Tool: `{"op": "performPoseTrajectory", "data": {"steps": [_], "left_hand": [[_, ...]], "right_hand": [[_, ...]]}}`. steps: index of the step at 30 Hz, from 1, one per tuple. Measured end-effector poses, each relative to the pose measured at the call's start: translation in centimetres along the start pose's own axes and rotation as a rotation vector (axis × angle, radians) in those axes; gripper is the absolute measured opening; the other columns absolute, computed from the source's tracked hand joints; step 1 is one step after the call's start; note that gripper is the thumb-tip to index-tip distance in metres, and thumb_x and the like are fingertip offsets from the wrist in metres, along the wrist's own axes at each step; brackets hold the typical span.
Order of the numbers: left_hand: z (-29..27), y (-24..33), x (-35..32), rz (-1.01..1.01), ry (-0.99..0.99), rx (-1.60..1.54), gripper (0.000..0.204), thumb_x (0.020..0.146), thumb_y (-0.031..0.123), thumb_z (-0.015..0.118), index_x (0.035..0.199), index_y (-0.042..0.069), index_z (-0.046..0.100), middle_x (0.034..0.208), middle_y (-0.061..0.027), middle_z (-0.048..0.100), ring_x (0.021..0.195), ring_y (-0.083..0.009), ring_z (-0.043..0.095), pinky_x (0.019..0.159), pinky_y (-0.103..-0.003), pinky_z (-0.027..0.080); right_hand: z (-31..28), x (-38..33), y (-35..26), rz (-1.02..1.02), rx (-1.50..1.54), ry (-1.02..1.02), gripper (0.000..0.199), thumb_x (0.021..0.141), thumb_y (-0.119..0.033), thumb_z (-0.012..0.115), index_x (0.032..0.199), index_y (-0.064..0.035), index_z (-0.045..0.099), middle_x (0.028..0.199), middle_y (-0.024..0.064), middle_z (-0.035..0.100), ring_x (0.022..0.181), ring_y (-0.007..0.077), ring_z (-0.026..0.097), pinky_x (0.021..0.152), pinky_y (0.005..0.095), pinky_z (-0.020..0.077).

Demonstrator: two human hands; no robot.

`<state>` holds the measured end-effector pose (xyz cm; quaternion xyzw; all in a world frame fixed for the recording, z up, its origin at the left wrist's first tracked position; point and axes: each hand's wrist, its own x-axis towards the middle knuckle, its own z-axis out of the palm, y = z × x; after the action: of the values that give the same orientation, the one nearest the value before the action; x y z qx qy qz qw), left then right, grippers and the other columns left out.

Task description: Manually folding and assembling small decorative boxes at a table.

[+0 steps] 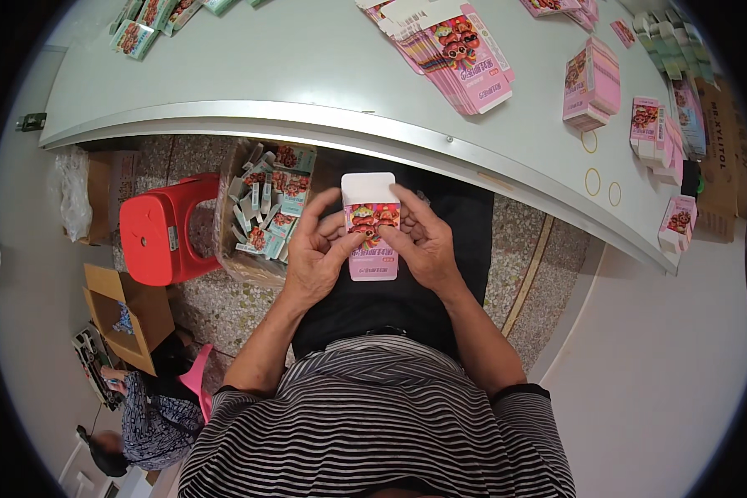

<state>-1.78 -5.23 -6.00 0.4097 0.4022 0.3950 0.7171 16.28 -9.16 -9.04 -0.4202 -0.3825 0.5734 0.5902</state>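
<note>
A pink printed carton (373, 267) with a white top flap is held upright over my lap, just in front of the table edge. My left hand (314, 256) grips its left side, thumb across the printed front and fingers behind. On the other side my right hand (427, 251) holds it the same way, with its thumb near the middle of the picture. Whether the carton lies flat or is partly opened out, I cannot tell.
A fanned stack of flat pink cartons (473, 87) lies on the white table (249, 62). Pink carton bundles (591, 83) and rubber bands (593, 181) are at right. Left of my legs stand a box of small cartons (275, 207) and a red stool (153, 236). Another person (158, 423) sits lower left.
</note>
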Motion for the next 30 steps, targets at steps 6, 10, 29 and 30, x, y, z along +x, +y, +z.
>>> {"op": "performPoseTrajectory", "data": {"steps": [6,10,29,30], "left_hand": [[-1.3,-0.7,-1.1,-0.072,-0.103,0.075,0.047,0.091,-0.005,0.065,0.134,-0.003,0.047,0.115,-0.0155,0.064,0.101,-0.0169,0.066,0.085,-0.026,0.055],[-3.1,-1.1,-2.0,-0.209,-0.225,0.081,0.034,0.090,-0.007,0.064,0.121,-0.003,0.051,0.116,-0.0152,0.063,0.105,-0.0177,0.065,0.087,-0.029,0.055],[-0.5,0.8,-3.1,-0.002,-0.072,0.326,0.018,0.090,-0.001,0.068,0.108,-0.004,0.070,0.110,-0.0160,0.070,0.101,-0.0183,0.066,0.088,-0.029,0.053],[-0.3,0.9,-3.2,-0.003,-0.071,0.326,0.018,0.090,-0.001,0.068,0.108,-0.004,0.070,0.110,-0.0160,0.070,0.101,-0.0183,0.066,0.088,-0.029,0.053]], "right_hand": [[-1.0,-1.4,1.4,0.087,0.027,-0.070,0.036,0.092,0.007,0.062,0.126,0.0060,0.053,0.113,0.0131,0.062,0.103,0.0156,0.062,0.089,0.0282,0.0524],[-1.0,-2.7,1.7,0.100,0.006,-0.053,0.019,0.091,0.003,0.065,0.110,0.0042,0.061,0.110,0.0100,0.062,0.096,0.0131,0.063,0.081,0.0272,0.0535],[-0.5,-2.6,-1.8,0.307,0.067,-0.062,0.015,0.095,-0.005,0.063,0.107,0.0035,0.068,0.099,0.0073,0.066,0.087,0.0075,0.062,0.078,0.0227,0.0513],[-0.4,-2.5,-2.2,0.308,0.067,-0.063,0.015,0.095,-0.005,0.063,0.107,0.0035,0.068,0.099,0.0073,0.066,0.087,0.0075,0.062,0.078,0.0227,0.0513]]}}
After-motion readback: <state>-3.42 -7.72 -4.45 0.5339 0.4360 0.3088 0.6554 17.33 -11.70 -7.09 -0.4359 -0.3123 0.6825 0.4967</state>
